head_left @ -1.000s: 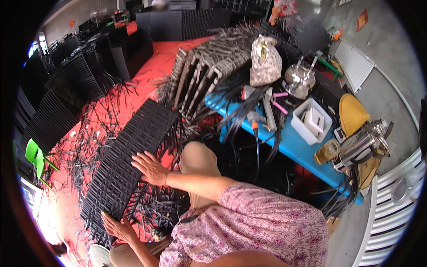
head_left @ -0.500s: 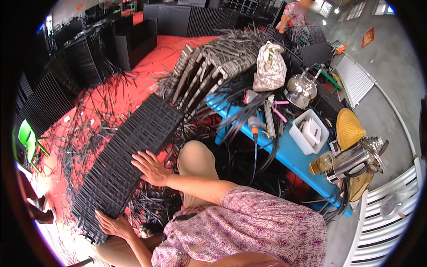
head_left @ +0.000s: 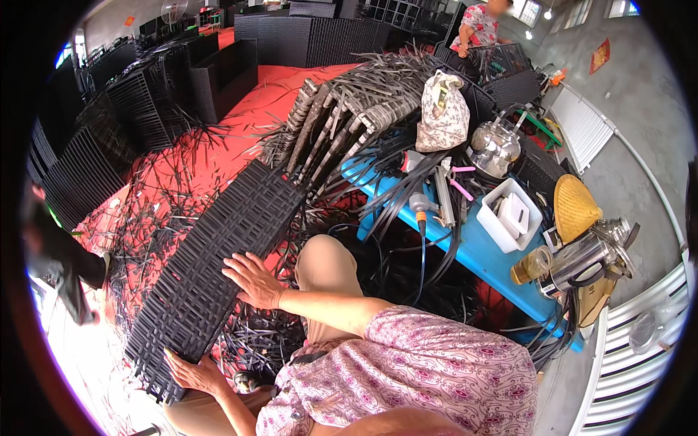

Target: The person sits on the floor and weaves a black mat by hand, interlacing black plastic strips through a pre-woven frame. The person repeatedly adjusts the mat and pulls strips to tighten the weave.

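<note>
A long black panel of woven flat strips [head_left: 218,251] lies slantwise before me, its near end by my knee and loose strip ends sticking out there. My right hand [head_left: 254,282] rests palm down near the panel's right edge, fingers spread. Lower down, my left hand [head_left: 195,374] lies against the same edge at the near end, fingers stretched out and thumb apart. Neither hand holds a loose strip. Beyond the panel's far end is a stack of strip-wrapped frames [head_left: 342,109], heaped with loose dark strips.
On the right, a blue bench [head_left: 465,251] bears a heat gun [head_left: 420,203], a white bin [head_left: 511,216], a kettle [head_left: 494,147], a jar [head_left: 533,266] and a metal flask [head_left: 582,265]. Strip scraps litter the red floor [head_left: 287,76]. A person's dark-trousered leg [head_left: 62,251] is at left; another person [head_left: 476,33] is behind.
A person's dark-trousered leg has come in at the left and now covers most of the green chair. The view has shifted slightly. My hands keep nearly the same places on the panel.
</note>
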The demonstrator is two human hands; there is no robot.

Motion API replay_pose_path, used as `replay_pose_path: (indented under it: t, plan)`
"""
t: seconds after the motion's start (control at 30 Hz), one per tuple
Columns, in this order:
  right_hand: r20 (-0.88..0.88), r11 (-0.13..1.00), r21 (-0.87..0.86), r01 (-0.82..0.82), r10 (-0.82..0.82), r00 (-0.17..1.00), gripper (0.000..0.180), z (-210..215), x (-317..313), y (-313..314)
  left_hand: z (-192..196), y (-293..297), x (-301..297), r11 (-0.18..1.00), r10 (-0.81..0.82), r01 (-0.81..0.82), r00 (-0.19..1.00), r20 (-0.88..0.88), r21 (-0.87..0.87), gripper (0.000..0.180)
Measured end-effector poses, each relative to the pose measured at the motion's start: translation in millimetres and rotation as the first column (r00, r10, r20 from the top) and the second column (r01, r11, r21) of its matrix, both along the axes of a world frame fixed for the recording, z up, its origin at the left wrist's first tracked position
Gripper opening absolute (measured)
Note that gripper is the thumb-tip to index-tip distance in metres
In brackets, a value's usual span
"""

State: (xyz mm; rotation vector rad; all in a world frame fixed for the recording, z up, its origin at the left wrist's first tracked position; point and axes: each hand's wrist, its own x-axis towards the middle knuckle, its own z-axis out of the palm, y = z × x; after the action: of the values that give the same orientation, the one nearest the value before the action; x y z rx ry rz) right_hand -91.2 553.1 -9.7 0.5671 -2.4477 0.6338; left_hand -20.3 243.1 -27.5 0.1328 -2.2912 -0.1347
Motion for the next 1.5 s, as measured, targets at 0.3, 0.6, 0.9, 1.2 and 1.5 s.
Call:
replay_pose_path:
  t: [0.3,0.6,0.9,1.2,1.5]
  plan:
    - [0.000,1.000,-0.022,-0.005,0.005,1.000,0.085,-5,-2,-3,-4,-3,-1,1.000,-0.009,0.010,1.000,-0.010,0.007,0.081]
    - [0.006,1.000,-0.021,0.003,-0.003,1.000,0.084,-5,-2,-2,-1,-4,3,0.991,0.048,-0.038,0.996,0.073,-0.128,0.078]
    - [-0.006,0.999,-0.035,-0.005,0.004,1.000,0.087,-4,-1,-2,0,-3,1,1.000,-0.021,0.021,1.000,-0.012,-0.006,0.090]
    - [-0.008,1.000,-0.017,-0.001,0.000,1.000,0.087,-5,-3,2,-4,0,-2,1.000,-0.003,0.003,1.000,0.001,0.001,0.080]
    - [0.002,1.000,-0.020,0.010,-0.010,1.000,0.086,-8,2,-17,-8,-23,-10,0.998,-0.049,0.050,0.999,-0.006,0.033,0.073]
